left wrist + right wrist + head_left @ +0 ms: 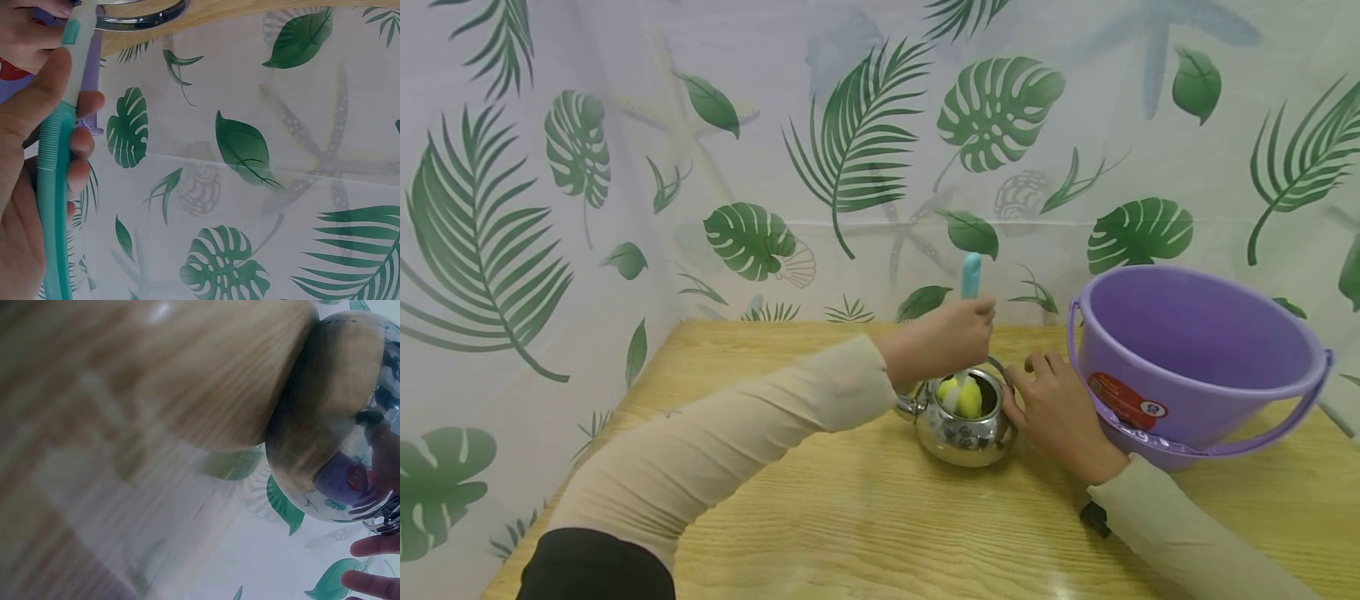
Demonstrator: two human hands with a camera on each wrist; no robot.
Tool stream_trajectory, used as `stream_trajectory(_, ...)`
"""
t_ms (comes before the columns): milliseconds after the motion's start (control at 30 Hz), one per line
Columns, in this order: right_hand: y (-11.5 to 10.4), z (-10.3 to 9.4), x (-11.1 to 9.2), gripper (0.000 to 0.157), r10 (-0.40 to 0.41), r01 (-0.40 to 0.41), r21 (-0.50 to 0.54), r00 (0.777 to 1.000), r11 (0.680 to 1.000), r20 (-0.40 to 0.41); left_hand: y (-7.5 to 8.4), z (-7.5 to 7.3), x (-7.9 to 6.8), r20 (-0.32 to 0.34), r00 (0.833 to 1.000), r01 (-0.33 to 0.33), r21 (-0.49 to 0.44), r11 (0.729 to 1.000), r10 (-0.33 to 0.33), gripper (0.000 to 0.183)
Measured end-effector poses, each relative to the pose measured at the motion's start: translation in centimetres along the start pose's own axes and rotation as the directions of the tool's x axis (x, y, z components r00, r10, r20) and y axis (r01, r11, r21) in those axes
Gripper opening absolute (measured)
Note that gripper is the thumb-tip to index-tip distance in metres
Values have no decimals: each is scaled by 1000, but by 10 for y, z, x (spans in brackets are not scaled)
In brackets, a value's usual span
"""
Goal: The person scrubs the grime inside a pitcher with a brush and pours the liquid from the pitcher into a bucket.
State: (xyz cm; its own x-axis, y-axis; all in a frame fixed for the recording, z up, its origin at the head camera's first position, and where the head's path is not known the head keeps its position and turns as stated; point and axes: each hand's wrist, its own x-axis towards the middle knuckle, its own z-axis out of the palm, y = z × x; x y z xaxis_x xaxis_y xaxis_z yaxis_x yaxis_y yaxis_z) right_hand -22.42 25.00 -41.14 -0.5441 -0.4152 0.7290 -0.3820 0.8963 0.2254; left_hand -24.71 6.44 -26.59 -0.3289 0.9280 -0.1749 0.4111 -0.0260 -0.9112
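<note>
We see the left hand [942,340] clamped round a brush [972,277], fingers curled about its turquoise handle [55,156], with the thumb laid along it in the left wrist view. The brush stands nearly upright, and its yellow head [967,402] sits inside the open top of a shiny metal kettle [964,446]. The right hand [1058,408] lies against the kettle's right side, its fingers apart rather than clenched; in the right wrist view we see two of them stretched out near a metal fitting, but we cannot tell how firmly they press. The two hands are apart, with the kettle's mouth between and below them. Cream sleeves [737,425] cover both forearms, and a small black item shows beneath the right cuff. Just beyond the right hand we find a purple bucket [1213,417], its handle hanging across the front below a red label [1123,402]. Kettle and bucket stand on a wood-grain table [820,517], backed by a white cloth [737,167] printed with green leaves, starfish and shells
</note>
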Motion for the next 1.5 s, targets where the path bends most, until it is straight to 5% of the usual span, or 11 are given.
stream_trajectory(367, 0, 0, -1, 23, -1, 1, 0, 1000, 1000, -13, 15, -16, 0, 95, 993, 70, 28, 997, -72, 24)
stream_trajectory(800, 1, 1, 0, 25, -5, 5, -3, 1000, 1000, -7, 22, -21, 4, 254, 957, 145, 0, 989, -140, 22)
stream_trajectory(1233, 1, 2, -1, 24, -5, 5, -6, 1000, 1000, -31, 13, -1, 6, 209, 960, 212, -109, 971, -186, 22)
stream_trajectory(1500, 0, 1, -1, 24, 2, -2, -3, 1000, 1000, -12, 6, 17, 1, 170, 950, 304, -317, 898, -262, 15)
